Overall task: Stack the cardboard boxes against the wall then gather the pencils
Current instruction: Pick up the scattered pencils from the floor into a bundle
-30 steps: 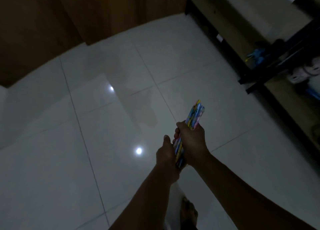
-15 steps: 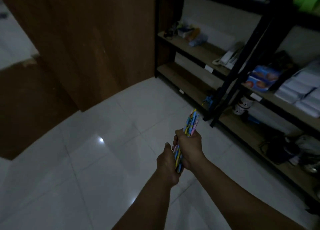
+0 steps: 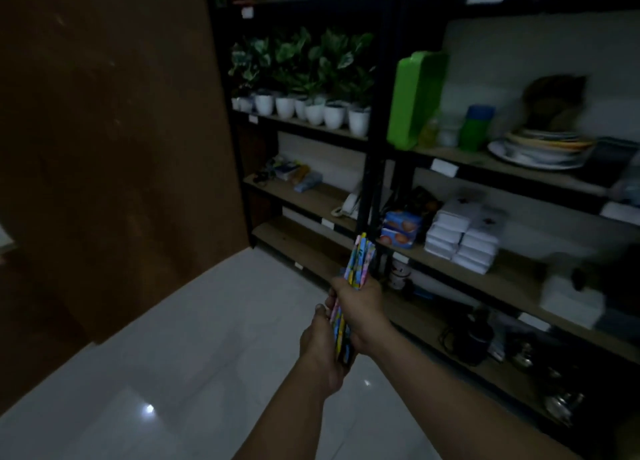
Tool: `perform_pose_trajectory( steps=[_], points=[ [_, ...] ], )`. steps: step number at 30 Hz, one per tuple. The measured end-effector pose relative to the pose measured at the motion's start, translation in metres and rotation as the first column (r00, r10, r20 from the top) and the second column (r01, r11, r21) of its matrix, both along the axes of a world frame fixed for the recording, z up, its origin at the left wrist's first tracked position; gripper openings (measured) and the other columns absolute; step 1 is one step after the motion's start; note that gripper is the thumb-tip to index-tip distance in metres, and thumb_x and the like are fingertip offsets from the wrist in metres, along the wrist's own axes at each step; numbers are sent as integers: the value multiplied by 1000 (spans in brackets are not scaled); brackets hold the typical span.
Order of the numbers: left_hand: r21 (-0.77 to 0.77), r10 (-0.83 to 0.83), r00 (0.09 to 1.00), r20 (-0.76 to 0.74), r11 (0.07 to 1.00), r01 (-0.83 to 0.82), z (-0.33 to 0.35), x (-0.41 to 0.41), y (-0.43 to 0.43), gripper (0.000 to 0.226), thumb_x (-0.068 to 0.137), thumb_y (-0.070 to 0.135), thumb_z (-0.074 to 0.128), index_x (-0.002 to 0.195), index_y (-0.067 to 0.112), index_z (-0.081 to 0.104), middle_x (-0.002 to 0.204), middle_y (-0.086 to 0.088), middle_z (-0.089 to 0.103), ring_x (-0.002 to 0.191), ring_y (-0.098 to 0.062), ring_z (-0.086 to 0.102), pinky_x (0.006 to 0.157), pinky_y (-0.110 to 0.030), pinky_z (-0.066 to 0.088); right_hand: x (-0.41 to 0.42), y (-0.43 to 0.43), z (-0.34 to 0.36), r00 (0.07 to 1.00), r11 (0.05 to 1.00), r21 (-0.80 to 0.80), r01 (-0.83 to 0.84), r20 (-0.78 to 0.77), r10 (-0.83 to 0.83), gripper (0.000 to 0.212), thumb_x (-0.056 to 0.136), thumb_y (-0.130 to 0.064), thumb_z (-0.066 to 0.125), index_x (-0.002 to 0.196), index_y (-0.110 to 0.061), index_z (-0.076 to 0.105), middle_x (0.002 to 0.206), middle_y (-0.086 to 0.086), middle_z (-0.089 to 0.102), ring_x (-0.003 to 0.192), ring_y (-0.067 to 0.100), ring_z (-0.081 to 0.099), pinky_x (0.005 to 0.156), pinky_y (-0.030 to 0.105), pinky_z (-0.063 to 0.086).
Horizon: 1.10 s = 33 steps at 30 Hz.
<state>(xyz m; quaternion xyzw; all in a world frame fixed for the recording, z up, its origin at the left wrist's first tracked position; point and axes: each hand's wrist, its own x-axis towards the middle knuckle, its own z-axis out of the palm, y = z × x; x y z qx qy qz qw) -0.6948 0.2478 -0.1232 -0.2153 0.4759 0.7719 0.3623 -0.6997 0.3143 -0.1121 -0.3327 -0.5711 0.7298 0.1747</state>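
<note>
"Multicoloured pencils (image 3: 360,262), foreground: how are they held?"
"As one bundle, nearly upright, upper ends tilted away. The left hand (image 3: 322,349) grips the lower ends with its fingers curled round them. The right hand (image 3: 360,307) clenches the bundle just above and touches the left."
"Beneath them?"
"Pale glossy floor tiles (image 3: 207,338)."
"Beyond?"
"Brown wooden panel (image 3: 121,148), left. Black-framed shelving (image 3: 372,169), right, bearing white packets (image 3: 460,238) low down, with potted plants (image 3: 311,79) and a green container (image 3: 415,96) higher."
</note>
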Motion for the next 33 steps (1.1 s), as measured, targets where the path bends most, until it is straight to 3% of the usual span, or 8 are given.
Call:
perform_pose_trajectory(
  steps=[3,9,14,17,20,24,28,33],
  points=[
    [53,-79,996,-49,995,81,34,31,23,40,102,47,39,95,18,66,101,-13,68,93,-30,66,77,-42,56,27,30,24,999,999,38,32,-22,-31,11,91,-13,62,99,-6,59,71,15,62,57,21,61,58,34,55],
    [2,-155,981,-116,988,156,69,71,64,53,97,57,42,108,12,68,100,-15,72,88,-29,70,69,-36,58,68,75,57,992,991,91,99,-88,-91,15,91,-22,66,101,-12,58,72,11,64,63,22,65,70,42,58],
    [-69,-189,965,-183,981,179,84,87,90,55,97,58,40,94,10,67,89,-15,71,82,-30,68,74,-37,54,84,94,73,979,971,152,183,-123,-165,23,90,-27,67,108,-13,61,82,11,70,70,20,69,69,40,61],
    [-70,-213,955,-206,977,203,87,86,105,54,97,57,43,87,11,69,78,-12,69,72,-26,64,61,-30,47,90,107,81,959,967,104,234,-188,-212,18,91,-21,67,107,-15,63,76,11,70,60,17,67,57,33,57],
    [-84,-256,940,-227,966,243,88,80,120,53,98,54,40,88,11,70,75,-10,71,73,-25,65,61,-30,48,93,118,86,936,949,89,303,-217,-278,9,92,-16,66,100,-12,62,68,10,65,55,18,62,52,29,53],
    [-122,-364,895,-260,931,344,80,66,138,47,102,46,37,94,12,68,90,-13,69,80,-27,64,61,-29,48,90,127,85,905,916,102,387,-233,-356,7,94,-15,66,89,-17,60,63,4,63,56,18,58,54,28,52],
    [-137,-496,831,-252,868,477,72,54,152,49,101,47,39,87,11,70,68,-9,68,68,-24,61,60,-28,44,83,143,79,858,852,131,506,-175,-483,9,91,-20,68,94,-15,61,70,7,62,62,20,61,64,36,55],
    [-134,-629,734,-257,775,618,67,52,162,42,101,41,42,95,11,70,63,-7,70,67,-22,62,60,-28,45,86,155,70,820,814,112,570,-134,-556,11,91,-19,64,97,-12,57,71,9,59,62,22,58,59,31,50]
  ],
)
